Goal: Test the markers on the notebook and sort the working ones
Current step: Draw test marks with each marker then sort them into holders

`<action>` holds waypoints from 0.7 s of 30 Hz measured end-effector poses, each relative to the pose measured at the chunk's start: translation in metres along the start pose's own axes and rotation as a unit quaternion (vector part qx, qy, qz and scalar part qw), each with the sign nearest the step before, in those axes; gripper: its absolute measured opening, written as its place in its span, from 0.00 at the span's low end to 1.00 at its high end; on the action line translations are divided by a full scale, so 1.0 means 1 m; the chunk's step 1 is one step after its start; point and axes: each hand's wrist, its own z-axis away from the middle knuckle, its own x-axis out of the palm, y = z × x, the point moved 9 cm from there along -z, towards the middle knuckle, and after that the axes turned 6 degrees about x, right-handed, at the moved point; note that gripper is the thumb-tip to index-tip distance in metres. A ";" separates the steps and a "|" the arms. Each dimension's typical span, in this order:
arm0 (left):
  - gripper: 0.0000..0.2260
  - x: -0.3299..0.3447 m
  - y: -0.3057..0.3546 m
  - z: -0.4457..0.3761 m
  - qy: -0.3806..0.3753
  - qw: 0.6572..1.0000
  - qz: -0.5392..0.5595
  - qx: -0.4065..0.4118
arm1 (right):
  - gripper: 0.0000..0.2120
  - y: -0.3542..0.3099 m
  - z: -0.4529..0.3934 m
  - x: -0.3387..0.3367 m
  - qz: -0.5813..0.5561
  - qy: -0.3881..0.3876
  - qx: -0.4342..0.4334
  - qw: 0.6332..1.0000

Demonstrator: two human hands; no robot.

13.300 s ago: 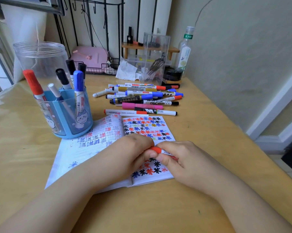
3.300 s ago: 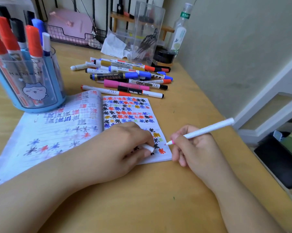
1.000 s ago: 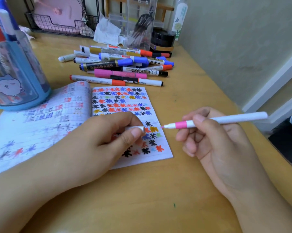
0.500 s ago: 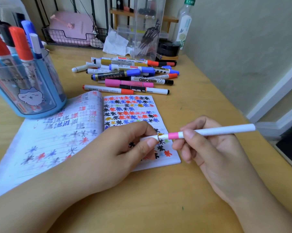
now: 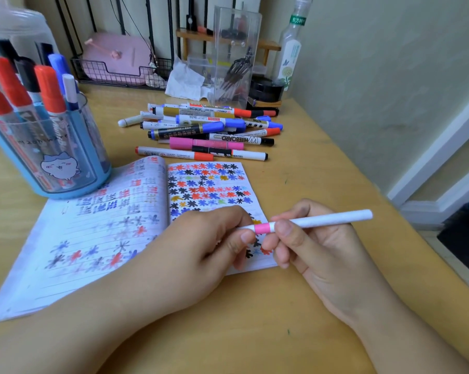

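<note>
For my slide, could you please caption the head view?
Both hands cap a white-and-pink marker over the open notebook.

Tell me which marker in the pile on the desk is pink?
The pink marker near the front of the pile, lying flat just behind the white one with red ends. Its whole barrel is pink; the others are white, blue, gold or black.

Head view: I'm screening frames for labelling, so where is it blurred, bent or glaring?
Head view: the notebook's left page is smeared, its writing unreadable; the blue pen holder at the left edge is soft and leans from wide-angle distortion; the white marker and marker pile stay fairly sharp; lighting is soft, no harsh glare.
</note>
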 end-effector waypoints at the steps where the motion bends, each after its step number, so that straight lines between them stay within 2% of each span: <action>1: 0.11 0.001 -0.001 -0.001 0.003 1.000 -0.001 -0.009 | 0.08 0.000 -0.001 -0.003 0.000 0.016 0.000 1.000; 6: 0.10 -0.006 0.002 -0.001 0.042 0.998 -0.037 -0.013 | 0.07 -0.022 0.013 -0.035 -0.006 0.122 -0.038 0.992; 8: 0.10 -0.012 0.005 0.001 0.063 0.996 -0.062 0.000 | 0.03 -0.038 0.028 -0.048 0.073 0.142 -0.053 0.986; 10: 0.11 -0.010 0.016 0.000 0.054 0.993 -0.102 0.035 | 0.05 -0.053 0.049 -0.057 0.175 0.140 -0.058 0.973; 14: 0.10 0.021 0.056 -0.011 -0.012 0.984 -0.139 0.113 | 0.05 -0.072 0.119 -0.085 0.374 0.188 -0.059 0.906; 15: 0.10 0.033 0.068 -0.014 -0.028 0.982 -0.139 0.128 | 0.02 -0.076 0.139 -0.091 0.419 0.202 -0.065 0.883; 17: 0.09 0.060 0.097 -0.017 -0.043 0.978 -0.128 0.158 | 0.06 -0.079 0.180 -0.106 0.507 0.226 -0.061 0.829; 19: 0.10 0.088 0.129 -0.019 -0.031 0.975 -0.115 0.190 | 0.08 -0.075 0.223 -0.131 0.536 0.263 -0.040 0.801; 21: 0.10 0.121 0.163 -0.019 -0.019 0.968 -0.104 0.227 | 0.03 -0.069 0.274 -0.162 0.521 0.323 -0.009 0.790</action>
